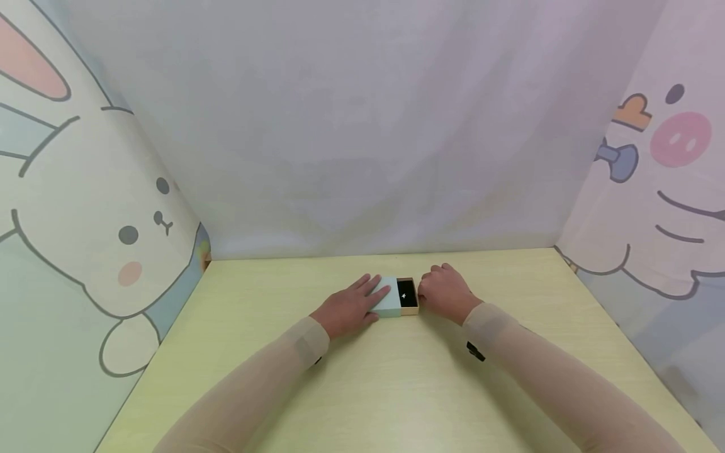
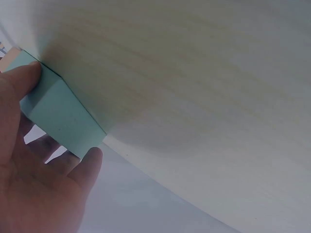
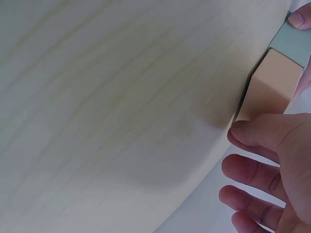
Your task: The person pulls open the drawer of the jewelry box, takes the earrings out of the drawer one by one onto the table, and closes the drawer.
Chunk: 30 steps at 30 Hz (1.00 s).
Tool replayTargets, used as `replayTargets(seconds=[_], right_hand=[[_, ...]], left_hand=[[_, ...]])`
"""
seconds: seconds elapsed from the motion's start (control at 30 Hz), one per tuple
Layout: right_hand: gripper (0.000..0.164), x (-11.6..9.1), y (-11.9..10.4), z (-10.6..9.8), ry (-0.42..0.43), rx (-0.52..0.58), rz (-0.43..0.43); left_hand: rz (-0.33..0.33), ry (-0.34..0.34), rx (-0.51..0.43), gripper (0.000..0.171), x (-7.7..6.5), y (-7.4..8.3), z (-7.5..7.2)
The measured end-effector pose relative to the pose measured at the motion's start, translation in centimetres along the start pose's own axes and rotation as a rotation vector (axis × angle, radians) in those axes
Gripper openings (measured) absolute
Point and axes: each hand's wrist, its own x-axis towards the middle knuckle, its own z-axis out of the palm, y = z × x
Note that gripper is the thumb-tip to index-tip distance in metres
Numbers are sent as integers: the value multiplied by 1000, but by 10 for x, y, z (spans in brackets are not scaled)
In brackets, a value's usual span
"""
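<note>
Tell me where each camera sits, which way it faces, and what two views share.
Head: worn on the head, facing forward and down over the table; the left hand, right hand and sleeved forearms show.
Left wrist: worn on that wrist, looking past the left hand at the box's green cover; that hand shows.
Right wrist: worn on that wrist, looking toward the tan drawer; the right hand and part of the left hand show.
Shared: both wrist views show the green cover.

Soft shadows cross the table (image 1: 396,384); wrist views look dimmer.
</note>
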Motion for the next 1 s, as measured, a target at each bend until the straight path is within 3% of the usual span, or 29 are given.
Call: replayTargets(seconds=[1.0], right_hand=[[25,-10,11,-3,-18,22,21]], left_hand=[[0,2,-6,73,1,-2,2]])
